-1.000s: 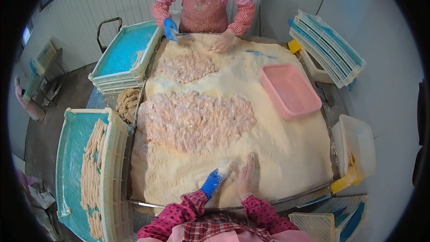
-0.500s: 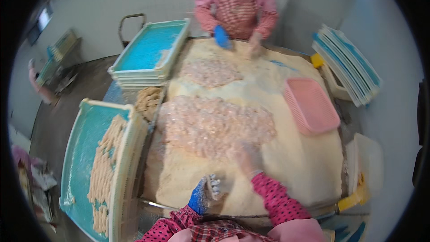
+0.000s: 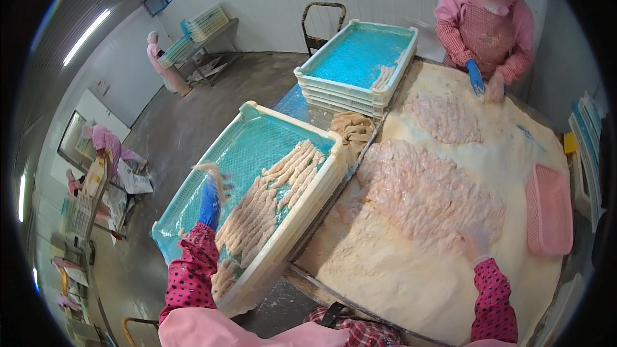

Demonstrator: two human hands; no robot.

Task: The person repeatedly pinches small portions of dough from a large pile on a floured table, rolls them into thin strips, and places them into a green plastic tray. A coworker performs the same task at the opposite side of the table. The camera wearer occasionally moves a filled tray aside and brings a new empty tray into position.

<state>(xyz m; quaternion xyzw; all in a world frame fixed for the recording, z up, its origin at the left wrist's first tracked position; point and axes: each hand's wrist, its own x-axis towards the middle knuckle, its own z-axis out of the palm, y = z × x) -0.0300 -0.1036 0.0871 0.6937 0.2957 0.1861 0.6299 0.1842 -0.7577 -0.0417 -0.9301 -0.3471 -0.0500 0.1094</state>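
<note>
My left hand (image 3: 210, 202), in a blue glove, is over the left part of a white-rimmed tray (image 3: 321, 183) lined with turquoise mesh. Pale coated meat strips (image 3: 220, 177), blurred by motion, hang from its closed fingers. Rows of similar coated strips (image 3: 257, 215) lie side by side on the mesh. My right hand (image 3: 475, 244), in a pale glove, is at the near right edge of a heap of raw pinkish meat pieces (image 3: 424, 193) on a powder-covered table (image 3: 360, 254). Motion smears its fingers, so their grip cannot be made out.
A stack of turquoise-lined trays (image 3: 353, 58) stands farther back, near a tan cloth-like bundle (image 3: 353, 130). A pink basket (image 3: 549, 212) sits at the table's right. Across it, a co-worker (image 3: 486, 32) handles powder beside a smaller meat heap (image 3: 447, 119). Others work far left.
The view has turned left. My left hand, with white-coated pieces in its fingers, has moved from the table's front edge to over the tray. My right hand stays by the meat heap.
</note>
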